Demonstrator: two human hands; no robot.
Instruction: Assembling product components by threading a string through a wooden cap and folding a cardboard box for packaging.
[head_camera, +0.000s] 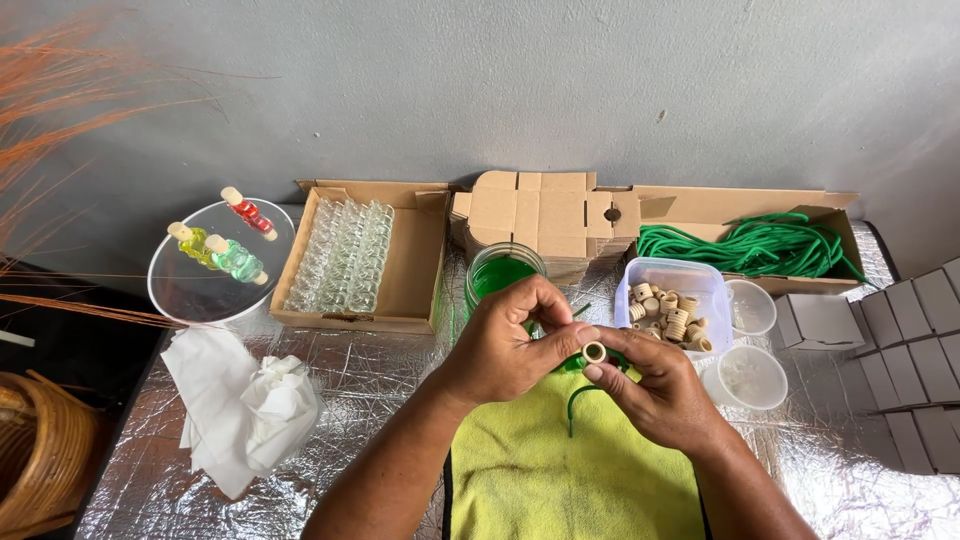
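Wooden cap (594, 351) with green cord (580, 395): held at centre, above the yellow-green cloth (570, 470) on the foil-covered bench (370, 370).

Far left: round clear tray (175, 290) carries three filled bottles (225, 250), capped. Judged finished units: three.

Next right: carton of empty glass bottles (345, 255), many unfilled.

Centre: left hand (505, 345), fingers pinched on the cap; right hand (655, 395), fingers gripping cap and cord. Jar of green liquid (503, 270) sits just beyond.

Right: tub of caps (672, 310) and box of cord (760, 245), both well stocked. Judged status: early; most units remain.
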